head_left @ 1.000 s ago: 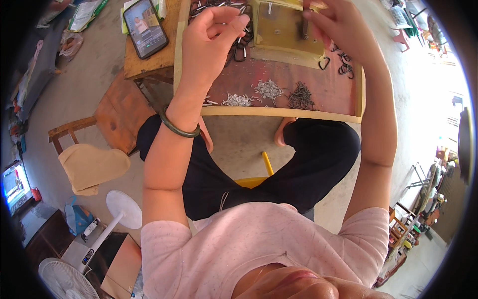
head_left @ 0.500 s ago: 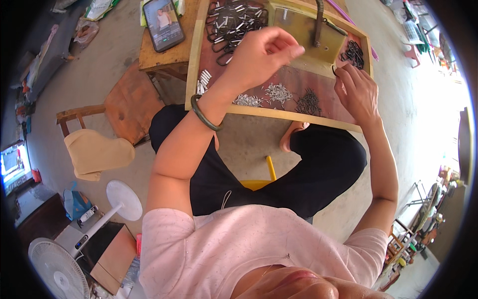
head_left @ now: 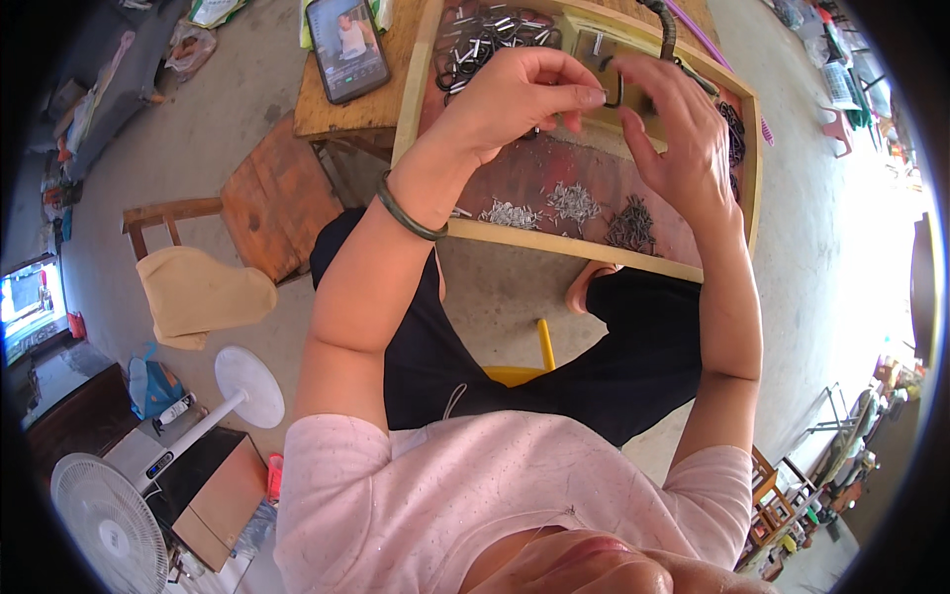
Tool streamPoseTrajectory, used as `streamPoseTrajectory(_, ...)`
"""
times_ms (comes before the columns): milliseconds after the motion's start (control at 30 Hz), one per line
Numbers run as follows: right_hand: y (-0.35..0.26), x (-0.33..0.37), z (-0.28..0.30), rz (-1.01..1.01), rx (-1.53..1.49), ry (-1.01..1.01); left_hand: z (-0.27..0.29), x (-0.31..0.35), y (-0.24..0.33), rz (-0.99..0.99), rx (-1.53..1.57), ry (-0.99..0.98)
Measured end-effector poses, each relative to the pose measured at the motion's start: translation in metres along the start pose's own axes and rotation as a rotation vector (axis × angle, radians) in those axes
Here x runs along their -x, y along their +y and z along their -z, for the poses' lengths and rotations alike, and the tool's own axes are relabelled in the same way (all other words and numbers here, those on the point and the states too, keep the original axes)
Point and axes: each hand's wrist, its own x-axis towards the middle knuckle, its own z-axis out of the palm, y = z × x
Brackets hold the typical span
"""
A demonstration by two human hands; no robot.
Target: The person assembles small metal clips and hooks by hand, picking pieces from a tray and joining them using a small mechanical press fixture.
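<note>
My left hand (head_left: 520, 99) is over the wooden-rimmed tray (head_left: 584, 246), its thumb and finger pinched on a curved black cord (head_left: 620, 91). Close by on the right is my right hand (head_left: 678, 139), thumb apart from its stretched fingers, whose tips come near the cord's upper end. Behind both hands stands a yellowish metal block (head_left: 638, 114) with a short pin. Along the tray's near side lie two heaps of small silver pieces (head_left: 574, 202) and a heap of small dark pieces (head_left: 630, 226). Black cords with silver tubes (head_left: 485, 42) fill the tray's far left.
More black cords (head_left: 733, 134) lie along the tray's right side, partly hidden by my right hand. A phone (head_left: 346, 49) rests on the wooden table (head_left: 315, 114) left of the tray. A wooden chair (head_left: 277, 203) and a white fan (head_left: 111, 535) stand to the left.
My right hand has moved left from the tray's right side to beside my left hand, and its thumb has spread. The black cord is now between the hands. The view has shifted slightly.
</note>
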Motion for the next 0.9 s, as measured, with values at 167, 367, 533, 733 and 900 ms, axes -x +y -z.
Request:
streamPoseTrajectory(167, 0.001, -0.009, -0.007, -0.127, -0.065, -0.009, -0.001, -0.007, 0.001, -0.074, -0.065, 0.139)
streamPoseTrajectory(367, 0.004, -0.026, 0.005, -0.070, 0.023, -0.016, 0.005, -0.020, 0.005, -0.109, -0.133, 0.095)
streamPoseTrajectory(533, 0.016, -0.019, -0.006, -0.176, 0.017, 0.004, -0.008, -0.034, 0.005, -0.188, -0.192, 0.275)
streamPoseTrajectory(733, 0.012, -0.024, -0.016, -0.194, 0.036, 0.055, -0.001, -0.052, -0.011, -0.192, -0.390, 0.374)
streamPoseTrajectory(900, 0.014, -0.021, -0.020, -0.214, 0.054, 0.074, 0.000, -0.058, -0.020, -0.249, -0.376, 0.388)
